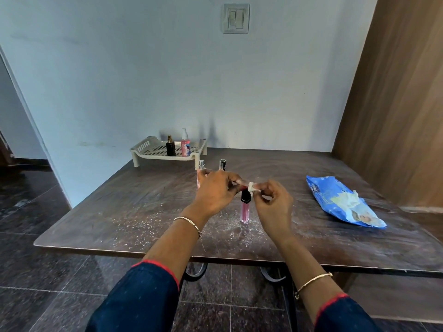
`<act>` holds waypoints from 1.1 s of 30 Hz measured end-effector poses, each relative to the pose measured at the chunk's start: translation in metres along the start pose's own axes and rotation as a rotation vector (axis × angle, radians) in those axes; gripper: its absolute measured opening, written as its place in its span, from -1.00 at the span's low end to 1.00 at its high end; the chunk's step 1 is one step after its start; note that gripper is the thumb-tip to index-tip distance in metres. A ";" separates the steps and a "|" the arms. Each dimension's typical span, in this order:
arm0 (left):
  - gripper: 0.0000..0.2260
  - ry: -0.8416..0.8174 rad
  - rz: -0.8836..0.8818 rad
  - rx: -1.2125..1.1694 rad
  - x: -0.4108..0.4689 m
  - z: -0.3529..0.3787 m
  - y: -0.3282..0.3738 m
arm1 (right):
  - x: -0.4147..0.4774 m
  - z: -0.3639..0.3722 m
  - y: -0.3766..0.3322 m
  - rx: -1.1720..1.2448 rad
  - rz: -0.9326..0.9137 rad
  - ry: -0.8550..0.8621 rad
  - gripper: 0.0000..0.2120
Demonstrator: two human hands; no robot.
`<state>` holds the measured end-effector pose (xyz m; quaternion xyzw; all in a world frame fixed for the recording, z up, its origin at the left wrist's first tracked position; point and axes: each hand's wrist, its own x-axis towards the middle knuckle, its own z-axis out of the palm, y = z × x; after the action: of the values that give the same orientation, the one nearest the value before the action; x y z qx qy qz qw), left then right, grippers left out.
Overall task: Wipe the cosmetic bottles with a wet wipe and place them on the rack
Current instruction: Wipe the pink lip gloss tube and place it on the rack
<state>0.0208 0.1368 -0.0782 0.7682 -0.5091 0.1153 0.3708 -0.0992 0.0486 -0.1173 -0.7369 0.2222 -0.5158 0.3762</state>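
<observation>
At frame centre, left hand (213, 190) and right hand (273, 202) both pinch the wet wipe (251, 187) with curled fingertips, likely folding it. Just below, the gloss tube (245, 212) stands upright, presumably next.

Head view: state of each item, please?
Wet wipe: bunched, pinched by right hand.
Left hand: at wipe, hold unclear.
Lip gloss: capped, upright.
Black bottle: upright on rack.
Pump bottle: upright on rack.
Spray bottle: upright, off rack.
Capped tube: upright, off rack.
Wipe pack: lying flat.
</observation>
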 end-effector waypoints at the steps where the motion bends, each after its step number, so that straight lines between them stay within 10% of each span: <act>1: -0.88 -0.001 0.000 -0.006 0.000 0.000 0.000 | -0.004 -0.001 0.004 -0.039 0.002 -0.013 -0.79; 8: -0.86 -0.034 0.039 0.102 -0.005 -0.004 0.004 | -0.022 -0.016 0.028 -0.317 -0.117 -0.332 -0.72; 23: -0.79 0.011 -0.242 -0.078 0.007 -0.005 0.002 | 0.004 -0.011 0.011 0.030 0.106 -0.081 -0.80; 33: -0.80 -0.053 -0.258 -0.147 0.018 -0.004 -0.011 | 0.009 0.007 0.001 -0.364 -0.318 -0.196 -0.83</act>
<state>0.0393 0.1292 -0.0700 0.8008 -0.4229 0.0087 0.4241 -0.0889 0.0437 -0.1144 -0.8646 0.1553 -0.4461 0.1712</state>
